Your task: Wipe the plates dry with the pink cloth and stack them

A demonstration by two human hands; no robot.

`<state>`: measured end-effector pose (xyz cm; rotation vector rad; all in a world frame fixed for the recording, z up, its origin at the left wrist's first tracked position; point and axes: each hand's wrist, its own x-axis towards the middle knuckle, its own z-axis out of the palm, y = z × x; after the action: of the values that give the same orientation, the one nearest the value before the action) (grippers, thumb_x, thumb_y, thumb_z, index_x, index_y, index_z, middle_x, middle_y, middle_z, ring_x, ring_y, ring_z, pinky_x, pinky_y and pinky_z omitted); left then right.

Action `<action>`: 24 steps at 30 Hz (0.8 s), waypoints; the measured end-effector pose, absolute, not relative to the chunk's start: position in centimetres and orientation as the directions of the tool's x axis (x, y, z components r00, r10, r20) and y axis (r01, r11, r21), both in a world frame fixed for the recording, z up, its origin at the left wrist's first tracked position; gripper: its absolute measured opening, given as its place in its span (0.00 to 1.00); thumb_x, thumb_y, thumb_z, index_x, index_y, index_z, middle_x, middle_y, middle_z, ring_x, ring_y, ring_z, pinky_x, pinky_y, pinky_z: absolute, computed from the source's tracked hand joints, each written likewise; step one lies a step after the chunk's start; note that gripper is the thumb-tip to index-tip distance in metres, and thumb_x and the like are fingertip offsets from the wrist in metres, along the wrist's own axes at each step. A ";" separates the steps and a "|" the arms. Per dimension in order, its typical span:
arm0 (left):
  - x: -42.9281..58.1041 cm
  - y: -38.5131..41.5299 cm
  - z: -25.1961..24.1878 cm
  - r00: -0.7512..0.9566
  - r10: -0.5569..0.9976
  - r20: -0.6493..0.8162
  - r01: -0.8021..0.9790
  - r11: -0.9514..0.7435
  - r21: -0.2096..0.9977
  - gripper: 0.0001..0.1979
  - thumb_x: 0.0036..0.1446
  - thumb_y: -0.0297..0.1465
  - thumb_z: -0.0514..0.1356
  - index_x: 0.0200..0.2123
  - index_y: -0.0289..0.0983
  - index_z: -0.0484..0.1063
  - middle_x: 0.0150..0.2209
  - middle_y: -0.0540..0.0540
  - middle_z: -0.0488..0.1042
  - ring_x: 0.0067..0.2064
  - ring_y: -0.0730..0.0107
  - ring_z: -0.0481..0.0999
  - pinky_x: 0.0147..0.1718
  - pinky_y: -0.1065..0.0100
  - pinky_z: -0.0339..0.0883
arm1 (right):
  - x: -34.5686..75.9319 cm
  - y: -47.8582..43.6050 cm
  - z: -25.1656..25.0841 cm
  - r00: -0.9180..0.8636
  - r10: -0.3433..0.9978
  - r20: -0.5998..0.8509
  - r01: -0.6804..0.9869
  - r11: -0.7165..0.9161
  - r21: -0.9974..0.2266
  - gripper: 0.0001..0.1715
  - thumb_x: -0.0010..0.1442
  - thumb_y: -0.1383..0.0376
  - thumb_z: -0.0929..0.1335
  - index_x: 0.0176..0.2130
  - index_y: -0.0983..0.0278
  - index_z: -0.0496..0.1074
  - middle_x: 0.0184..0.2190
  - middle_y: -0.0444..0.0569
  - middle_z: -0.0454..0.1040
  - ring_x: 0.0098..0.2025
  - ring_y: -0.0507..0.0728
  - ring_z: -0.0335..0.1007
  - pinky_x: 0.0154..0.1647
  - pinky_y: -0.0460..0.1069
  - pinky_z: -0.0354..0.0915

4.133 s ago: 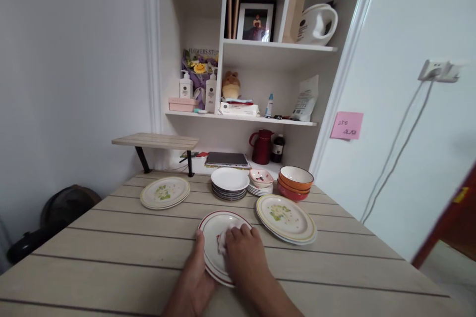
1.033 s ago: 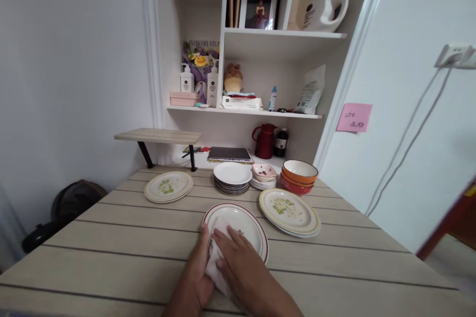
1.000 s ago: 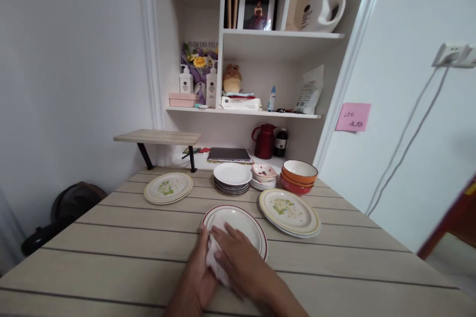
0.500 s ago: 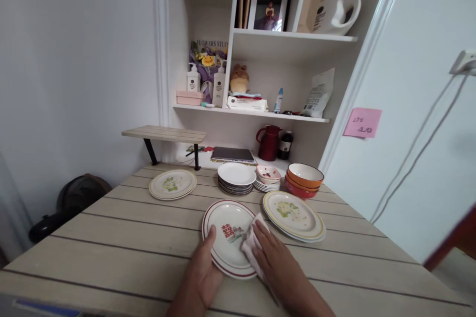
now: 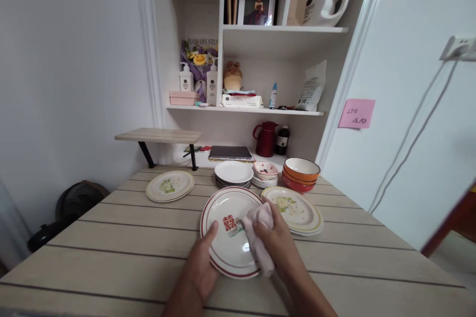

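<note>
A white plate (image 5: pixel 228 252) with red rim lines and a red printed character is tilted up toward me at the front of the table. My left hand (image 5: pixel 203 262) grips its lower left edge, thumb on the face and the other fingers hidden beneath. In my right hand (image 5: pixel 275 237) is a bunched pale pink cloth (image 5: pixel 260 218), which hangs over the plate's right side. Behind that hand lies a stack of flower-printed plates (image 5: pixel 305 210) with a yellow rim.
Across the table's back stand a stack of white plates (image 5: pixel 234 172), small pink bowls (image 5: pixel 265 169) on saucers, and orange and red bowls (image 5: pixel 300 174). More flower-printed plates (image 5: pixel 169 185) lie at left, near a small raised shelf (image 5: pixel 158 135). A red jug (image 5: pixel 266 139) stands behind.
My right hand has gone from lying flat on the cloth to clutching it, lifted somewhat. The plate's far edge has tipped up. The view has shifted slightly.
</note>
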<state>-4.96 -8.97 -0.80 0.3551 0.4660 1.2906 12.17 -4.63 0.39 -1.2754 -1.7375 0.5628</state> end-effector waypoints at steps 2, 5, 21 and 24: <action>-5.1 -9.2 -0.4 0.208 0.963 -0.172 -0.806 0.268 0.528 0.28 0.60 0.34 0.59 0.59 0.22 0.63 0.48 0.30 0.77 0.55 0.51 0.74 0.60 0.52 0.59 | 12.9 -3.6 2.2 -0.137 0.944 0.300 0.428 0.330 -0.842 0.37 0.52 0.63 0.63 0.61 0.64 0.57 0.54 0.57 0.71 0.54 0.63 0.69 0.54 0.57 0.65; -5.1 -9.8 0.1 0.233 0.944 -0.233 -0.748 0.327 0.578 0.28 0.58 0.33 0.61 0.57 0.22 0.65 0.45 0.30 0.78 0.52 0.50 0.76 0.58 0.52 0.62 | 13.8 -1.9 5.7 -0.347 0.927 0.141 0.375 0.275 -0.885 0.33 0.49 0.65 0.66 0.56 0.63 0.64 0.43 0.50 0.77 0.43 0.61 0.73 0.42 0.53 0.69; -4.4 -11.0 -0.1 0.260 0.955 -0.140 -0.670 0.283 0.687 0.21 0.50 0.29 0.67 0.48 0.30 0.74 0.41 0.34 0.80 0.47 0.50 0.79 0.53 0.52 0.65 | 5.7 1.2 11.7 -0.848 0.414 -0.331 0.526 0.583 -0.619 0.30 0.38 0.60 0.76 0.44 0.61 0.76 0.35 0.43 0.77 0.37 0.57 0.71 0.34 0.47 0.64; -4.7 -10.8 -0.1 0.282 0.951 -0.127 -0.715 0.297 0.633 0.20 0.53 0.32 0.66 0.48 0.29 0.75 0.43 0.32 0.80 0.49 0.48 0.78 0.54 0.52 0.65 | 9.6 1.4 11.3 -0.752 0.632 -0.190 0.562 0.462 -0.686 0.33 0.37 0.60 0.77 0.46 0.60 0.75 0.41 0.46 0.77 0.40 0.59 0.71 0.40 0.50 0.66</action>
<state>-4.67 -10.82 -0.13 0.5117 0.5435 1.1825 9.60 1.40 11.29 -1.0674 -2.6070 1.1706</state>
